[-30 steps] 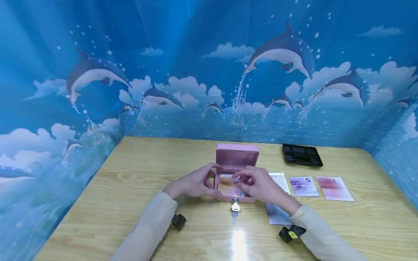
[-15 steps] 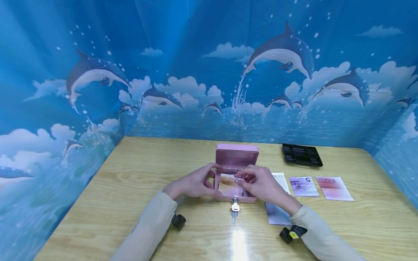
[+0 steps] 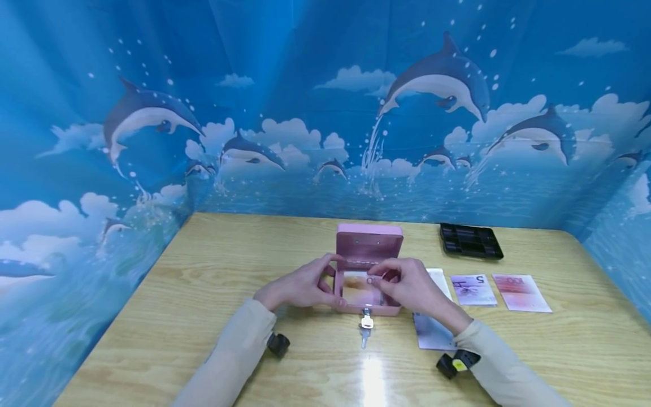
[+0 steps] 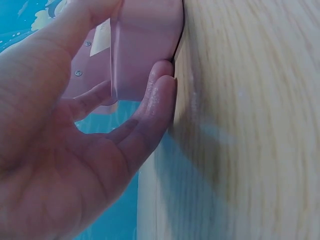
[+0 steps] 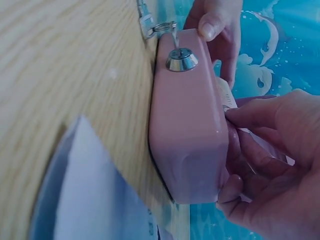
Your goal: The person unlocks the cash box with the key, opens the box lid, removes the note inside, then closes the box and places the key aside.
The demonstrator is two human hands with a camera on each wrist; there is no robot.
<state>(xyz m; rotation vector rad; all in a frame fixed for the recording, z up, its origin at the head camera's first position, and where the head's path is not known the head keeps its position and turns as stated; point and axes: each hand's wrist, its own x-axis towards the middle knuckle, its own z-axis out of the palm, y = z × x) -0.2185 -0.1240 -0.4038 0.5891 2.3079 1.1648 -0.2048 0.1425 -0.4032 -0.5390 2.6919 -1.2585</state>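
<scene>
A pink cash box (image 3: 381, 311) stands on the table with its lid (image 3: 369, 230) raised. My left hand (image 3: 307, 282) grips its left side, thumb at the front corner and index finger at the back. In the left wrist view the other fingertips (image 4: 162, 92) rest against the pink wall near the tabletop. A yellowish-brown banknote (image 3: 357, 291) lies inside the box. My right hand (image 3: 407, 285) reaches over the right wall and pinches the note's right edge between thumb and index finger. A key ring with keys (image 3: 366, 323) hangs from the front lock (image 5: 182, 61).
Right of the box lies a long pale purple-grey paper (image 3: 434, 333), partly under my right forearm. Beyond it are a purple 5 banknote (image 3: 474, 294) and a red 100 banknote (image 3: 521, 294). A black compartment tray (image 3: 470, 243) sits at the back right.
My right hand has shifted slightly to the right, and the yellowish-brown banknote has slid a little to the right inside the box. My left hand has stayed in place on the box.
</scene>
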